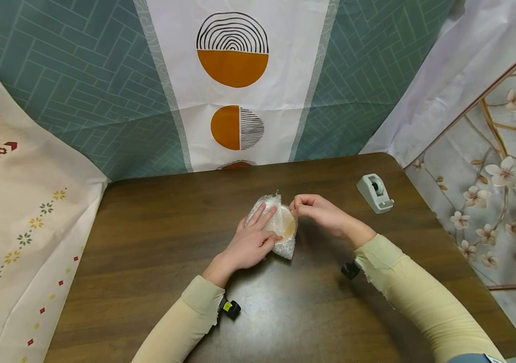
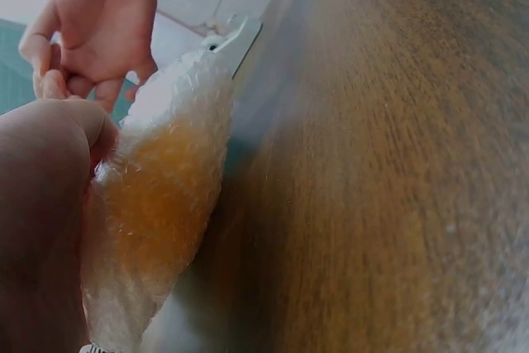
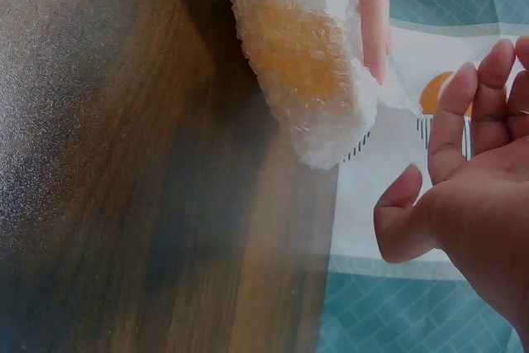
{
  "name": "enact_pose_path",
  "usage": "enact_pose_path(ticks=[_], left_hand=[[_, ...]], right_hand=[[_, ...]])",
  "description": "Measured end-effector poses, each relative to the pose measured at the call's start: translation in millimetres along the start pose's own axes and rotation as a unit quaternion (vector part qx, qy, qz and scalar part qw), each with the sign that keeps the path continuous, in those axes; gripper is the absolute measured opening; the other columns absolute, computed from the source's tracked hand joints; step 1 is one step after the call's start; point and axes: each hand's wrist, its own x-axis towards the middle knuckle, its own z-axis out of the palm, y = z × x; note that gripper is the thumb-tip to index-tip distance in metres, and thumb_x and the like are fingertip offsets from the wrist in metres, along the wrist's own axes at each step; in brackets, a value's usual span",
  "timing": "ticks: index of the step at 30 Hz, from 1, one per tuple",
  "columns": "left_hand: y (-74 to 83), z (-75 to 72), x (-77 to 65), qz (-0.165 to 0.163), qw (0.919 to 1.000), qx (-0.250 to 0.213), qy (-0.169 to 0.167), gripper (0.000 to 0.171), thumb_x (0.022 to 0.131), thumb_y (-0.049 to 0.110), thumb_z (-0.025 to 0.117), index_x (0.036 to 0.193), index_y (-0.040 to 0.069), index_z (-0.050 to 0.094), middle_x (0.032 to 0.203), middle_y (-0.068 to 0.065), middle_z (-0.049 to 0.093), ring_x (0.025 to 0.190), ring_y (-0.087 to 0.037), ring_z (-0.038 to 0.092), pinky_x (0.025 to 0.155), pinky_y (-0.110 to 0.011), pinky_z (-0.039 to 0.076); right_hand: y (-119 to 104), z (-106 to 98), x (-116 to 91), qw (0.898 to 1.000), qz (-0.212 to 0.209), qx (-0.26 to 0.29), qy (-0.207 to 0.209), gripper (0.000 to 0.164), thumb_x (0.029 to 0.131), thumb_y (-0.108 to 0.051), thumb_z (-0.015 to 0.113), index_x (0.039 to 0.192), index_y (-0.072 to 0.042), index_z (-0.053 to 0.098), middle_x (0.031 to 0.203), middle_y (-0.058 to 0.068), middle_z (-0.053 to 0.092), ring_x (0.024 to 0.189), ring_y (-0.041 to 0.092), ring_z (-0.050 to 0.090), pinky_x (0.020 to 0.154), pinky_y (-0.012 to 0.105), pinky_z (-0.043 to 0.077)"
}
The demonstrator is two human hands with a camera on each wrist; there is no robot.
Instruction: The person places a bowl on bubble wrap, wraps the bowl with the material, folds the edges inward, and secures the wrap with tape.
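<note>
A bubble-wrapped bundle (image 1: 286, 248) sits on the table, with something round and amber-coloured showing through the wrap; the contents are blurred by the plastic. My left hand (image 1: 254, 243) presses on its top with spread fingers. Beside the bundle's right edge is my right hand (image 1: 323, 214), its fingers bent. In the right wrist view, thumb and fingers of the right hand (image 3: 483, 179) stand apart with nothing between them. The left wrist view shows the amber thing (image 2: 161, 196) through the wrap from the side.
A pale grey tape dispenser (image 1: 375, 194) stands at the back right of the brown wooden table (image 1: 158, 217). Patterned cloth (image 1: 139, 101) hangs behind the table, with more cloth at the left and right sides.
</note>
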Motion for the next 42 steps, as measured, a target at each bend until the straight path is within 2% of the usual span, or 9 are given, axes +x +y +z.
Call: enact_pose_path(ticks=[7,12,16,18,20,25,31,37,42], left_hand=[[1.8,-1.0,-0.1,0.004,0.9999,-0.014,0.009,0.042,0.111,0.033,0.041,0.124,0.028,0.08,0.179,0.007,0.012,0.165,-0.018,-0.007,0.12,-0.076,0.018],[1.9,1.7,2.4,-0.004,0.997,-0.067,0.039,0.033,0.107,0.031,0.051,0.134,0.016,0.063,0.176,0.003,0.029,0.165,-0.018,0.0,0.12,-0.076,0.016],[3.5,3.1,5.0,-0.022,0.9877,-0.138,0.07,0.029,0.108,0.028,0.057,0.129,0.009,0.049,0.17,0.001,0.04,0.165,-0.02,0.009,0.119,-0.077,0.012],[5.0,3.8,6.2,-0.035,0.9808,-0.17,0.089,0.02,0.11,0.024,0.057,0.119,0.009,0.048,0.168,-0.001,0.041,0.164,-0.021,0.015,0.119,-0.078,0.009],[6.3,4.7,7.3,-0.044,0.9744,-0.191,0.111,0.02,0.111,0.02,0.058,0.124,0.008,0.051,0.164,-0.003,0.049,0.163,-0.022,0.021,0.119,-0.078,0.007],[8.8,6.8,7.9,-0.053,0.9683,-0.193,0.149,0.025,0.108,0.018,0.065,0.133,0.014,0.063,0.154,-0.002,0.061,0.16,-0.022,0.029,0.116,-0.082,0.0],[13.5,4.7,7.6,-0.059,0.9708,-0.181,0.146,0.019,0.106,0.024,0.069,0.125,0.025,0.071,0.153,0.0,0.061,0.16,-0.025,0.027,0.111,-0.088,-0.006],[15.0,2.7,7.9,-0.053,0.972,-0.18,0.141,0.006,0.105,0.026,0.069,0.109,0.023,0.072,0.155,-0.002,0.059,0.16,-0.032,0.025,0.109,-0.089,-0.005],[15.2,4.2,6.7,-0.05,0.9743,-0.169,0.14,0.006,0.107,0.024,0.067,0.103,0.019,0.066,0.154,-0.001,0.059,0.16,-0.032,0.027,0.11,-0.089,-0.002]], right_hand=[[1.5,-0.7,-1.3,1.0,0.023,0.008,-0.004,0.027,0.104,-0.01,0.056,0.08,-0.007,0.044,0.094,0.005,0.05,0.101,0.027,0.048,0.1,0.058,0.031],[5.0,1.3,-2.1,0.999,0.026,0.031,-0.027,0.025,0.103,-0.01,0.056,0.081,-0.009,0.045,0.094,0.004,0.052,0.102,0.032,0.049,0.103,0.059,0.03],[7.3,3.4,-2.4,0.998,0.032,0.02,-0.044,0.023,0.102,-0.013,0.056,0.082,-0.007,0.047,0.094,0.005,0.054,0.104,0.038,0.051,0.104,0.055,0.033],[8.7,3.7,-2.2,0.998,0.033,0.016,-0.047,0.024,0.103,-0.014,0.055,0.082,-0.007,0.046,0.094,0.005,0.055,0.106,0.038,0.053,0.104,0.052,0.035],[10.3,3.8,-1.7,0.998,0.03,0.015,-0.051,0.026,0.105,-0.015,0.054,0.082,-0.007,0.046,0.093,0.005,0.055,0.105,0.034,0.056,0.104,0.05,0.037],[12.6,4.8,0.6,0.998,0.025,0.017,-0.058,0.024,0.107,-0.016,0.053,0.084,-0.007,0.049,0.094,0.005,0.056,0.103,0.025,0.06,0.104,0.047,0.039],[12.3,7.0,1.3,0.998,0.031,0.012,-0.052,0.025,0.109,-0.017,0.051,0.088,-0.003,0.054,0.096,0.007,0.06,0.103,0.025,0.06,0.105,0.048,0.038],[12.8,9.3,1.9,0.998,0.029,0.02,-0.057,0.025,0.108,-0.015,0.051,0.086,-0.004,0.051,0.095,0.007,0.059,0.101,0.026,0.059,0.102,0.046,0.04],[12.8,7.5,0.6,0.998,0.026,0.026,-0.06,0.024,0.106,-0.013,0.053,0.082,-0.008,0.05,0.092,0.005,0.058,0.098,0.023,0.059,0.101,0.045,0.043]])
